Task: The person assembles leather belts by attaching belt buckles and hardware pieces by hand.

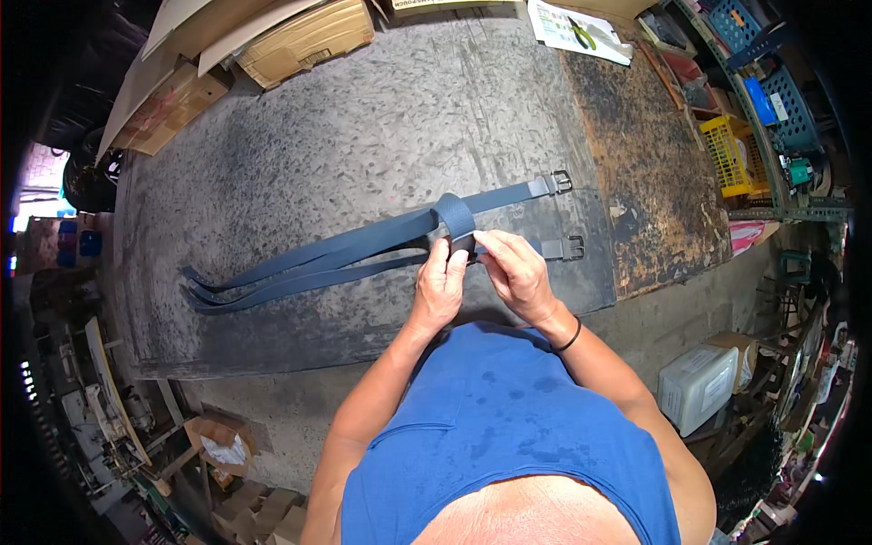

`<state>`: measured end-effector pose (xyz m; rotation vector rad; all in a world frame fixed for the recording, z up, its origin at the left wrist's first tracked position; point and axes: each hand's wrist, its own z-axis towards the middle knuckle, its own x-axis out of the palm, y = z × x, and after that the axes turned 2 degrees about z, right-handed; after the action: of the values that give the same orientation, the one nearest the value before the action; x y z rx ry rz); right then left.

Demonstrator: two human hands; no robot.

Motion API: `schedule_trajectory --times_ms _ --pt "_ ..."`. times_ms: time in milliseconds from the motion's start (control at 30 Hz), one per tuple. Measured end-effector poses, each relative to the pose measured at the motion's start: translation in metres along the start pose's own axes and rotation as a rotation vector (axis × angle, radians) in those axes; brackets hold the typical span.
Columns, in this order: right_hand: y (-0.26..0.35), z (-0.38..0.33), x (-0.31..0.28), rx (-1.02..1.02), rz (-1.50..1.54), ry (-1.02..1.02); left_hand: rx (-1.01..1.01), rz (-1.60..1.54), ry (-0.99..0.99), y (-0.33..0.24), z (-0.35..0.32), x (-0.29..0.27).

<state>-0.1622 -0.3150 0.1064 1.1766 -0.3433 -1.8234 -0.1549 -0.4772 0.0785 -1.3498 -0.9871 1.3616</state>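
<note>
Long dark blue belts (pixel 336 246) lie side by side across the grey work table, their strap ends toward the left. A dark buckle (pixel 562 183) shows at the far right end, and a second buckle (pixel 576 247) lies nearer to me. Around the middle of the far straps, a length of blue belt curves up into a raised loop (pixel 457 214). My left hand (pixel 440 289) is closed on the lower part of this loop, thumb and fingers pressed together. My right hand (pixel 518 275) pinches the loop's right edge. Both hands partly hide the near strap.
Cardboard boxes (pixel 309 42) stand along the far left edge of the grey table (pixel 363 127). At the far right lie green-handled pliers (pixel 581 34) on a white paper sheet. A worn brown board (pixel 649 182) adjoins on the right, beside a yellow basket (pixel 724 156).
</note>
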Motion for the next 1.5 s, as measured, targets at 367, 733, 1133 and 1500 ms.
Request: schedule_trajectory --times_ms 367,733,1133,1500 --pt "-0.001 0.001 0.001 -0.044 -0.055 0.001 -0.086 -0.079 0.035 0.000 -0.002 -0.002" --pt "-0.003 0.004 -0.001 -0.074 -0.063 0.033 -0.212 -0.331 0.082 -0.003 0.000 -0.004" --pt "-0.011 -0.003 0.013 0.825 0.942 0.032 -0.429 -0.588 0.153 -0.022 0.004 -0.010" --pt "-0.008 0.010 0.012 0.778 0.933 0.073 -0.357 -0.525 0.143 -0.022 0.001 -0.008"
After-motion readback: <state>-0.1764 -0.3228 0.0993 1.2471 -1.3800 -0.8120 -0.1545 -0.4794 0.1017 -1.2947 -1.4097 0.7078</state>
